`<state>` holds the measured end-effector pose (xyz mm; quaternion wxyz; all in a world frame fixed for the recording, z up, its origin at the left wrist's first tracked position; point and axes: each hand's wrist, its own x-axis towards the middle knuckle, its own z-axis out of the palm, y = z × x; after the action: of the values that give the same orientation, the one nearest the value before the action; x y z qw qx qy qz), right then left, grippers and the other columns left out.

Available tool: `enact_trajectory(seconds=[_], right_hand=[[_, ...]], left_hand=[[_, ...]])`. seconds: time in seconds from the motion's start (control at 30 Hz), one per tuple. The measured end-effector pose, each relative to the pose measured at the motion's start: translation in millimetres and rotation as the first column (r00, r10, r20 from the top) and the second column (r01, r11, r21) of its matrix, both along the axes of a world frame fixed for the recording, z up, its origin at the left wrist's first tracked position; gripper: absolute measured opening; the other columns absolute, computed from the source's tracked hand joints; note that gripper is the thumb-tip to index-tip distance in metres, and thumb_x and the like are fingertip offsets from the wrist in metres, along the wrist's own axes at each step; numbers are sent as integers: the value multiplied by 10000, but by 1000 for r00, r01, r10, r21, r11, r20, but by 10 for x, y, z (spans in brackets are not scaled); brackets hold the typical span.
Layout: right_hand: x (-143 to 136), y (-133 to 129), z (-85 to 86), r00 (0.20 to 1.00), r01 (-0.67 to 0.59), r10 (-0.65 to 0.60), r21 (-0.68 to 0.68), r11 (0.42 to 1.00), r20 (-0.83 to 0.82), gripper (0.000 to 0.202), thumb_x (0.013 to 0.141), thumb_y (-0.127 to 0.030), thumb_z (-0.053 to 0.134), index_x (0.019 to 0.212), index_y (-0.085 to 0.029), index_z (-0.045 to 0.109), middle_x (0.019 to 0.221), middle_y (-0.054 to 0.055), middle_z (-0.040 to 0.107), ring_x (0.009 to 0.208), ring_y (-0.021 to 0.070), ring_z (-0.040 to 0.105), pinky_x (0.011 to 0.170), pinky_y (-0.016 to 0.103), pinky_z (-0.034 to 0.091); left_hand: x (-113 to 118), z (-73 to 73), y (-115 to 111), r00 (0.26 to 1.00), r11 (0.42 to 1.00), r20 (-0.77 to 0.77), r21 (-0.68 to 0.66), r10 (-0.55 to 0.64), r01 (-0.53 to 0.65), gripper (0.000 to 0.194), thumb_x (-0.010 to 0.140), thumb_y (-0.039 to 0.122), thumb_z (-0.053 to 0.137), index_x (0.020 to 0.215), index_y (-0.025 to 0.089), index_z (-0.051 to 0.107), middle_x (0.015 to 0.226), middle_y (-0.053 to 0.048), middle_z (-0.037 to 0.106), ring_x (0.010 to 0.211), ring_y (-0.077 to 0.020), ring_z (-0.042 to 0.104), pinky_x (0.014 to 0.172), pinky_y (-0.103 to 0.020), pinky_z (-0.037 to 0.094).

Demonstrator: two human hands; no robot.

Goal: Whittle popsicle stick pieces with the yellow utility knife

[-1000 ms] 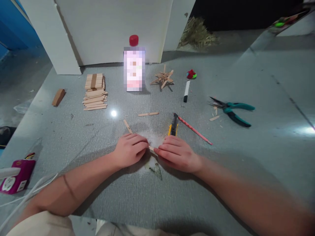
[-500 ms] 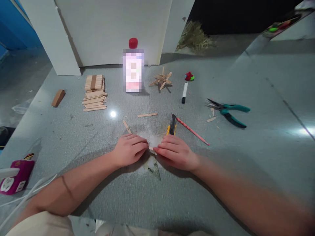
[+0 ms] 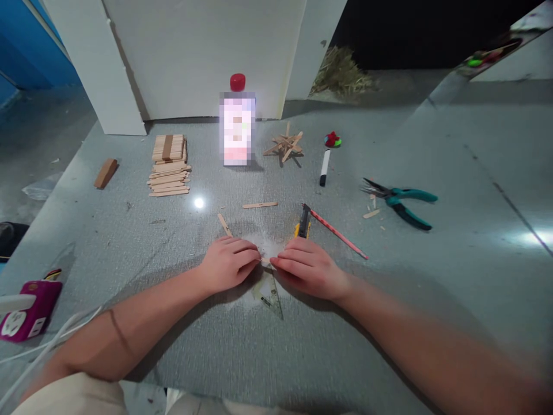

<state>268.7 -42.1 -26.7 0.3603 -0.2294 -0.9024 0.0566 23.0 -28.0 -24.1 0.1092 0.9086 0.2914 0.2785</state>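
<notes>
My left hand and my right hand are closed on the two ends of a short wooden craft stick, of which only the middle shows between the fingertips. Under it, partly covered by the hands, lies a clear triangular set square. Pale dust is scattered around it. Just beyond my right hand is a yellow and black utility knife, its near end hidden by the fingers. A red pencil slants away to its right. Another craft stick pokes out beyond my left hand.
A notched stick lies ahead, and stacked craft sticks are at the left. Farther back are a blurred-out phone-like screen, a stick star and a white blade case. Teal pliers lie right; a purple tissue pack lies left.
The view has shifted slightly, so the background sits a little lower. Both hands keep their grip on the craft stick in nearly the same place.
</notes>
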Motion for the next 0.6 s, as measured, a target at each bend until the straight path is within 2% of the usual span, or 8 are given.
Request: enact_trajectory(seconds=[0.23,0.5,0.6], right_hand=[[27,37,-31,1000,16,-15,-21,1000,27,101,927,-109,641,1011,-155,674,834,53,738,730,176,599,700,330,519],[-5,81,-63,993,85,-82,-28,996,82,129,938,-146,618,1039,-175,692,880,69,745,789,194,627,754,353,529],[-20,86,-29,986,116,-112,-31,993,126,124,944,-178,611,1034,-169,696,905,81,740,830,205,634,773,357,534]], left_hand=[[-6,-8,7,1000,997,-16,-82,9,-10,161,997,273,570,963,212,715,976,-20,765,848,-140,709,750,-268,516],[-47,-55,45,997,977,-31,-200,69,-74,166,1018,274,571,960,191,702,1005,-27,742,871,-141,692,835,-303,561],[-77,-101,68,995,965,-63,-247,80,-93,226,1015,351,603,1142,173,663,1159,-65,682,995,-173,671,907,-372,586]])
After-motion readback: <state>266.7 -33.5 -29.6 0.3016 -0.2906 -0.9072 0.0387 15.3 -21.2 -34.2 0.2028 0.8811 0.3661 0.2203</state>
